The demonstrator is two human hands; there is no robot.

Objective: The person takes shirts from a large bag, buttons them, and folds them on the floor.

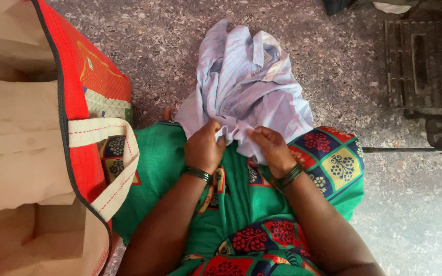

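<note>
Nearest to us lie our own forearms, rising from the bottom edge over a green patterned garment point(241, 204) that covers our lap, each wrist ringed by dark bangles. Our left hand point(204, 147) is clenched on a fold of a pale lilac checked shirt point(251, 87), thumb and fingers pinching the cloth near its button line. Our right hand point(272, 148) grips the same bunched edge just beside it, so both hands meet at the shirt's near hem, nearly touching each other.

From that grip the shirt runs straight away from us: its long axis points up and forward, collar at the far end, the body crumpled and spread over the speckled floor point(170, 46) beyond our knees. Neither hand is clearly nearer; they hold it evenly, left and right of the middle.

To our left stands a large red woven bag point(80, 92) with cream strap handles, open at the top. Inside it we see folded cream-coloured cloth point(21, 148) stacked in layers, filling much of the opening.
</note>
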